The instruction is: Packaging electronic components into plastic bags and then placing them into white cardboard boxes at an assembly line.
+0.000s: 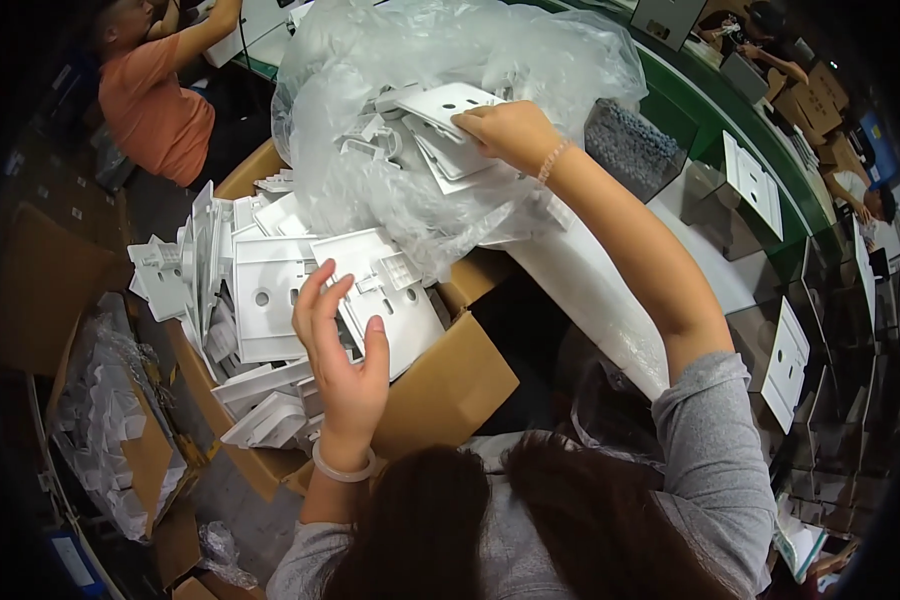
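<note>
My right hand [515, 135] is closed on the edge of a white plastic panel [440, 103] with holes in it, above a large clear plastic bag [370, 45]. More white plastic parts [450, 160] lie in the bag's opening beneath it. My left hand [342, 365] has its fingers spread over a cardboard box [450, 385] heaped with white panels. Just beyond its fingertips is a white panel [410, 300] with slots and a raised grid piece; whether the fingers touch it I cannot tell.
A bin of small blue-grey parts [635, 145] stands right of the bag. Along the green conveyor [715, 125] sit metal housings with white panels [753, 182]. At left is an open box of white pieces [105, 430]. A person in an orange shirt [155, 110] works at the upper left.
</note>
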